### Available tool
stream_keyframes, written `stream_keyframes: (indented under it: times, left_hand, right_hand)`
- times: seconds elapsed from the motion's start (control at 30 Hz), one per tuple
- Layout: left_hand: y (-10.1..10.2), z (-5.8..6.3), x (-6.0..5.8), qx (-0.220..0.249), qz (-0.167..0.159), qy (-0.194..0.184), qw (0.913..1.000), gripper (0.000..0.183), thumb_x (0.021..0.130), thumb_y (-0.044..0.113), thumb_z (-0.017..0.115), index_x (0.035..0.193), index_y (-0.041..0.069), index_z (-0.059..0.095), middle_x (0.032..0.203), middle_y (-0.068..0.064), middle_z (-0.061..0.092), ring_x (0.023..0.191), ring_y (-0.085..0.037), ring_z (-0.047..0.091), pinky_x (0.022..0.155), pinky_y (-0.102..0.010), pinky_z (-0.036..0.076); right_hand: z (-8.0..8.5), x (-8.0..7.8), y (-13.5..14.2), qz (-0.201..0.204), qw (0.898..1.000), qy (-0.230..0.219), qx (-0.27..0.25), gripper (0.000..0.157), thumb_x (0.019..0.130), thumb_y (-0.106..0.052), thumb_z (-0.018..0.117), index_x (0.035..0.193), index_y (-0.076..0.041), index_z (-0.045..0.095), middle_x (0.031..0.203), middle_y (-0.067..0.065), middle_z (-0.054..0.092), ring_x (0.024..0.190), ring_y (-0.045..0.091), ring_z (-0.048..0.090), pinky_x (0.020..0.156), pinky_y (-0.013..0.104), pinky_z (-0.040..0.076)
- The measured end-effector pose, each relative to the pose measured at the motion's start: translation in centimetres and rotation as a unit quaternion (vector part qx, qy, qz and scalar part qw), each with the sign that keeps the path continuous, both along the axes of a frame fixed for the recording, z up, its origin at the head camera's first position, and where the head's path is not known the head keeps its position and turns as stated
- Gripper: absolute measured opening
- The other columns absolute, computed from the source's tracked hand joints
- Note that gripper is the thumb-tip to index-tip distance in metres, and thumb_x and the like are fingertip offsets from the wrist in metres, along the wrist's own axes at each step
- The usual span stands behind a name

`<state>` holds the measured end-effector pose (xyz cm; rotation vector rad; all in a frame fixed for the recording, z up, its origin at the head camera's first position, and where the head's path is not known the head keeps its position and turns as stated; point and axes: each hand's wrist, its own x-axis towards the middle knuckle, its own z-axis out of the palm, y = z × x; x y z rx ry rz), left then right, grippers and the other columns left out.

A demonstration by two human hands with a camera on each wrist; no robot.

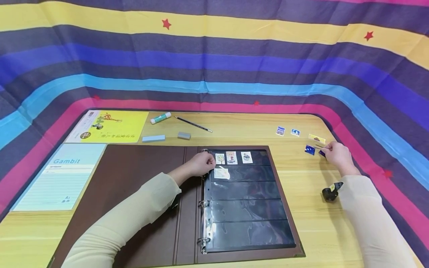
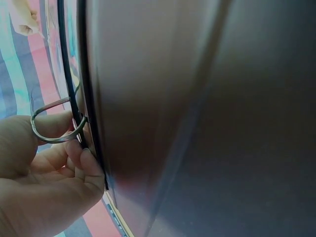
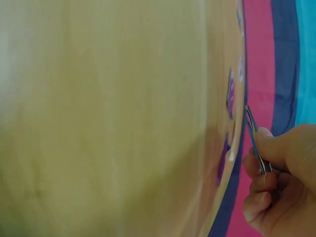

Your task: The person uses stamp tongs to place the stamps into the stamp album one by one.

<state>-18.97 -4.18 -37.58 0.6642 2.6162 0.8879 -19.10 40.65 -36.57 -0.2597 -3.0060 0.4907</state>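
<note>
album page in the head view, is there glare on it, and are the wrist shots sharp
Head view: yes, pale reflections streak the album page's dark pockets; left wrist view: the brown cover looks soft and dim, with a greyish sheen; right wrist view: the tabletop is hazy, shadowed lower down, while the tweezers look clearer.

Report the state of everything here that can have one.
Brown ring binder: open flat
Black pocket page: partly filled with paper stamps
Silver metal tweezers: held in right hand
Small blue stamps: loose
Yellow illustrated book: closed
Pale blue notebook: closed
Green glue stick: lying, seemingly capped
</note>
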Motion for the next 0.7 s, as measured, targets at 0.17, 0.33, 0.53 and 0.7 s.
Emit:
stream_keyframes:
  times: [0.17, 0.33, 0.53, 0.7]
  left_hand:
    - [0.0, 0.0, 0.0, 0.005, -0.004, -0.002, 1.0000, 0.014, 0.076, 0.002, 0.043, 0.068, 0.007, 0.052, 0.063, 0.000, 0.047, 0.059, -0.012, 0.043, 0.059, -0.024, 0.035]
    - [0.1, 0.1, 0.0, 0.005, -0.002, -0.005, 1.0000, 0.014, 0.075, 0.001, 0.043, 0.067, 0.007, 0.052, 0.063, 0.000, 0.047, 0.059, -0.012, 0.043, 0.058, -0.024, 0.035]
    - [0.1, 0.2, 0.0, 0.001, -0.004, -0.007, 1.0000, 0.014, 0.076, 0.001, 0.042, 0.067, 0.007, 0.052, 0.065, 0.000, 0.047, 0.059, -0.012, 0.043, 0.059, -0.024, 0.035]
    - [0.0, 0.2, 0.1, 0.003, -0.002, -0.012, 0.9999, 0.014, 0.075, 0.001, 0.041, 0.067, 0.007, 0.051, 0.064, -0.001, 0.047, 0.058, -0.013, 0.043, 0.058, -0.024, 0.035]
  right_hand:
    - [-0.5, -0.1, 0.7, -0.006, 1.000, -0.029, 0.000, 0.024, 0.082, -0.024, 0.048, 0.081, 0.000, 0.050, 0.074, 0.014, 0.050, 0.066, 0.028, 0.044, 0.057, 0.040, 0.034]
    - [-0.6, -0.1, 0.7, -0.006, 0.999, -0.034, 0.010, 0.025, 0.083, -0.026, 0.047, 0.079, -0.001, 0.050, 0.073, 0.013, 0.049, 0.064, 0.027, 0.043, 0.054, 0.038, 0.033]
    - [0.2, 0.1, -0.1, 0.000, 0.999, -0.017, 0.033, 0.022, 0.082, -0.026, 0.046, 0.076, -0.005, 0.050, 0.067, 0.009, 0.048, 0.060, 0.025, 0.042, 0.048, 0.035, 0.030]
    - [2.1, 0.3, -3.0, 0.044, 0.998, 0.030, 0.030, 0.023, 0.083, -0.025, 0.045, 0.078, -0.004, 0.051, 0.065, 0.008, 0.049, 0.057, 0.023, 0.041, 0.048, 0.035, 0.030]
